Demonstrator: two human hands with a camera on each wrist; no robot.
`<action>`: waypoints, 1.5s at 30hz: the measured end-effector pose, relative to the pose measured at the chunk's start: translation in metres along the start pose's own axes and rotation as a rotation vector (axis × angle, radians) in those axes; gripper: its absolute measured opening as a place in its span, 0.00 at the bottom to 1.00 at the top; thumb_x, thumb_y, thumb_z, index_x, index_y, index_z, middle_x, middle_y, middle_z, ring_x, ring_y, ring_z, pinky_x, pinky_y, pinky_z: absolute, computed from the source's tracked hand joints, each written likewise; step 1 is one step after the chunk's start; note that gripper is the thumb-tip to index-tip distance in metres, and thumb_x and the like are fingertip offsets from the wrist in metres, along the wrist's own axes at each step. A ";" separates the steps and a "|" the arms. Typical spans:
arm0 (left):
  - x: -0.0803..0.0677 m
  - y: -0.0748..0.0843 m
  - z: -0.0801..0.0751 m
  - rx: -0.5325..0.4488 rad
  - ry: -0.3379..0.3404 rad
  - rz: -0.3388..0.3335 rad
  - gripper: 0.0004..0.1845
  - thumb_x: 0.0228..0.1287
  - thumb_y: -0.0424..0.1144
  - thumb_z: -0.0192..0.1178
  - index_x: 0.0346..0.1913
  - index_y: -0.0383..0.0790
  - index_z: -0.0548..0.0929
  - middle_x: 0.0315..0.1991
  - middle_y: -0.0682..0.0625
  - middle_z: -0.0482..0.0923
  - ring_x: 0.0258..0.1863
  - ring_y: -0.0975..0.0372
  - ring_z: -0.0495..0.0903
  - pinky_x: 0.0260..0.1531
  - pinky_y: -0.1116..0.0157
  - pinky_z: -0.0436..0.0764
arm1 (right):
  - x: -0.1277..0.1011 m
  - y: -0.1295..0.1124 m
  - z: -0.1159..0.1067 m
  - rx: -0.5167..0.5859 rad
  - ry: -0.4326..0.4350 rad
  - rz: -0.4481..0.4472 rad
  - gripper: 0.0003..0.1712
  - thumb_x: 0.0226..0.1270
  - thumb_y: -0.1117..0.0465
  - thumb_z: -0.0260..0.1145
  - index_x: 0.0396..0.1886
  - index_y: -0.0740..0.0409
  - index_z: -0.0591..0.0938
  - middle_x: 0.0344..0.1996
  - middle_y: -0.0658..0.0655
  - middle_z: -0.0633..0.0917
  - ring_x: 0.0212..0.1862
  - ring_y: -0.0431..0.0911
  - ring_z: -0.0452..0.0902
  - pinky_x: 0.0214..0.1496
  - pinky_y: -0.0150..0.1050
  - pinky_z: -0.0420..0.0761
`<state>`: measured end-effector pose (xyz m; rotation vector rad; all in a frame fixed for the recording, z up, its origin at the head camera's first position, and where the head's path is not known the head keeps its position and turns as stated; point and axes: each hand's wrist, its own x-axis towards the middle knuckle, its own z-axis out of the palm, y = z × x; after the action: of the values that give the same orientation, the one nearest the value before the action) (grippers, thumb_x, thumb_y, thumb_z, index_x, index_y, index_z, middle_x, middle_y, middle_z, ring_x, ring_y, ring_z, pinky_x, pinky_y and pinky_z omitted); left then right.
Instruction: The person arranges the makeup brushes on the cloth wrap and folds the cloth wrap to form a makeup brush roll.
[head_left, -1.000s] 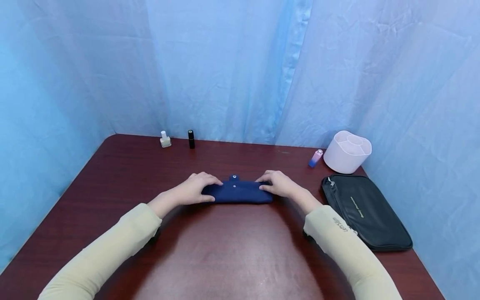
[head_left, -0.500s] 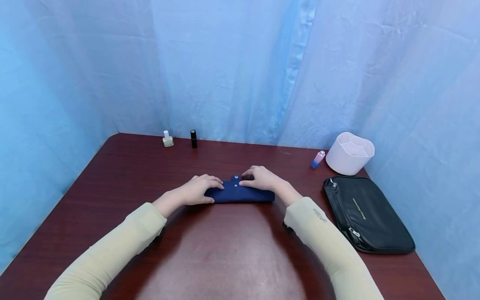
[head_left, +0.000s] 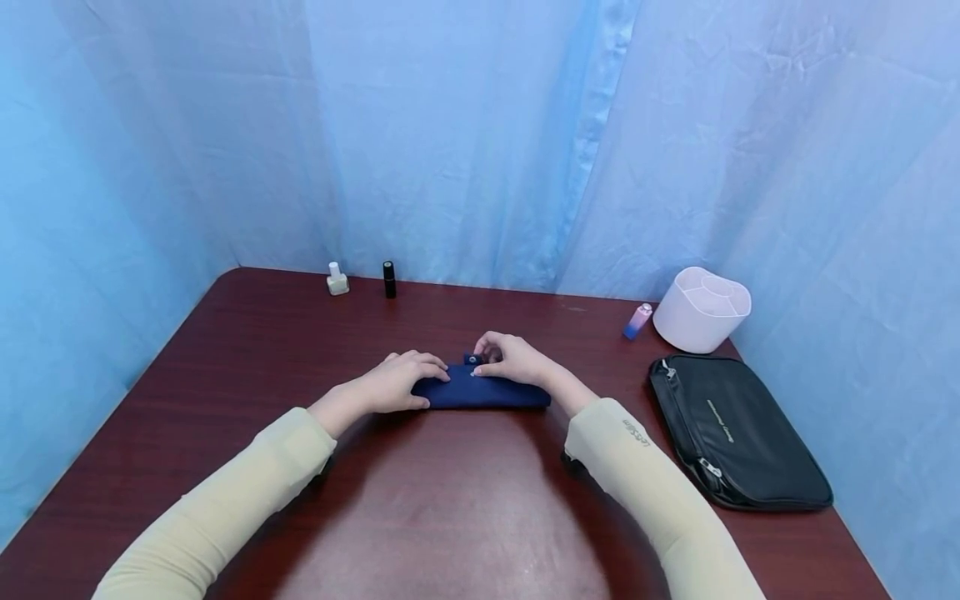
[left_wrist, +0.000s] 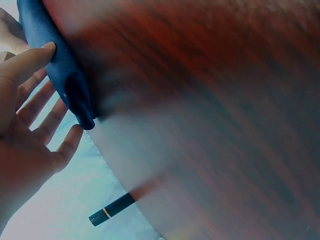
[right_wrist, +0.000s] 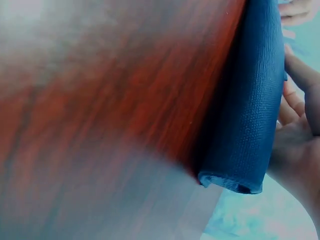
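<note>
A rolled dark-blue fabric pouch (head_left: 483,392) with a snap tab lies in the middle of the dark red table (head_left: 450,500). My left hand (head_left: 408,379) rests on its left end, fingers laid over the top and thumb at the near side (left_wrist: 35,57). My right hand (head_left: 501,357) is at the roll's top middle, and its fingertips pinch the small snap tab (head_left: 472,360). In the wrist views the roll (right_wrist: 250,115) shows as a thick blue cylinder (left_wrist: 60,65) on the wood.
A black zip case (head_left: 738,433) lies at the right edge. Behind it stand a pale pink divided cup (head_left: 701,308) and a small pink-and-blue bottle (head_left: 636,320). A nail polish bottle (head_left: 337,279) and a black tube (head_left: 388,279) stand at the back left. Blue curtains surround the table.
My right hand slid left from the roll's right end to its top middle and took hold of the snap tab. The left hand stayed on the left end.
</note>
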<state>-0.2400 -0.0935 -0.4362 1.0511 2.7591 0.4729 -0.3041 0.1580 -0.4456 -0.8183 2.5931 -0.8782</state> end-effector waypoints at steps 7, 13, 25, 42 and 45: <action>0.001 0.000 0.001 0.003 0.008 -0.007 0.23 0.58 0.39 0.66 0.58 0.48 0.78 0.62 0.49 0.71 0.62 0.53 0.67 0.55 0.46 0.67 | -0.006 0.000 0.006 0.024 0.071 -0.086 0.15 0.64 0.61 0.65 0.50 0.48 0.79 0.43 0.49 0.82 0.43 0.41 0.78 0.47 0.39 0.79; 0.002 -0.001 0.002 -0.012 0.007 -0.007 0.23 0.58 0.39 0.66 0.59 0.47 0.77 0.62 0.48 0.70 0.62 0.52 0.67 0.55 0.45 0.67 | -0.013 0.003 0.011 -0.062 0.079 -0.184 0.11 0.63 0.54 0.67 0.45 0.46 0.81 0.46 0.48 0.82 0.48 0.41 0.78 0.54 0.41 0.77; 0.003 -0.005 -0.001 -0.088 -0.017 -0.016 0.23 0.60 0.40 0.65 0.60 0.47 0.77 0.63 0.48 0.70 0.63 0.51 0.66 0.59 0.42 0.64 | -0.012 0.002 0.017 -0.150 0.140 -0.304 0.04 0.63 0.56 0.67 0.36 0.48 0.82 0.43 0.50 0.84 0.45 0.40 0.78 0.50 0.38 0.79; 0.002 -0.007 -0.004 -0.131 0.000 -0.005 0.23 0.63 0.39 0.62 0.61 0.45 0.74 0.62 0.47 0.72 0.62 0.52 0.68 0.62 0.46 0.65 | -0.011 0.006 0.016 -0.048 0.239 -0.341 0.04 0.62 0.58 0.68 0.36 0.49 0.86 0.35 0.46 0.87 0.38 0.36 0.81 0.42 0.33 0.81; 0.002 -0.008 -0.003 -0.129 0.003 -0.009 0.23 0.62 0.40 0.62 0.61 0.45 0.75 0.61 0.48 0.73 0.61 0.53 0.68 0.62 0.46 0.65 | -0.011 0.005 0.018 -0.022 0.246 -0.329 0.05 0.61 0.58 0.68 0.36 0.47 0.87 0.35 0.44 0.87 0.39 0.34 0.81 0.42 0.32 0.80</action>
<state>-0.2469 -0.0989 -0.4359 1.0082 2.6929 0.6418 -0.2896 0.1599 -0.4619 -1.2391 2.7235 -1.1031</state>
